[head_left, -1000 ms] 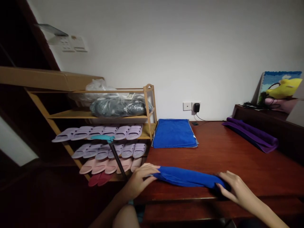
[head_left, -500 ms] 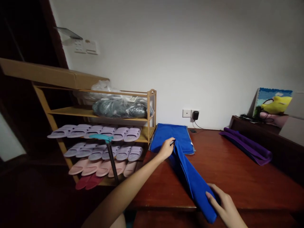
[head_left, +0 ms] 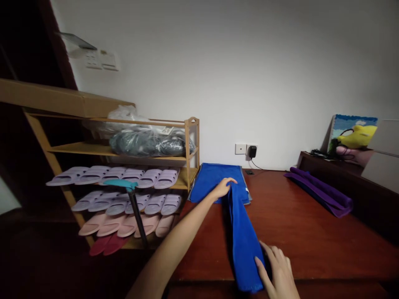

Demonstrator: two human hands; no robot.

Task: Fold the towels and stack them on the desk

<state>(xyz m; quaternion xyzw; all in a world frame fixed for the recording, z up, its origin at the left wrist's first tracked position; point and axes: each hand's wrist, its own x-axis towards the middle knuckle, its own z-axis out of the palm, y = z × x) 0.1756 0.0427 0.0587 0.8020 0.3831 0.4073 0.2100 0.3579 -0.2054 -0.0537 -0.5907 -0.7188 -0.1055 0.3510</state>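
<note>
A folded strip of blue cloth runs from the middle of the wooden table to its front edge. My left hand pinches its far end, above a flat blue cloth stack with grey edges. Near the front edge, my right hand has its thumb on the strip's near end and its fingers along the right side; the cloth lies between them. Some of those fingertips are hidden behind the cloth.
A wooden rack with several slippers and a plastic-wrapped bundle stands left of the table. A rolled purple cloth lies at the right. A black plug is in the wall socket.
The strip's near end has swung left with my right hand, and the strip now hangs straighter and shows more of its face. The whole view has shifted slightly.
</note>
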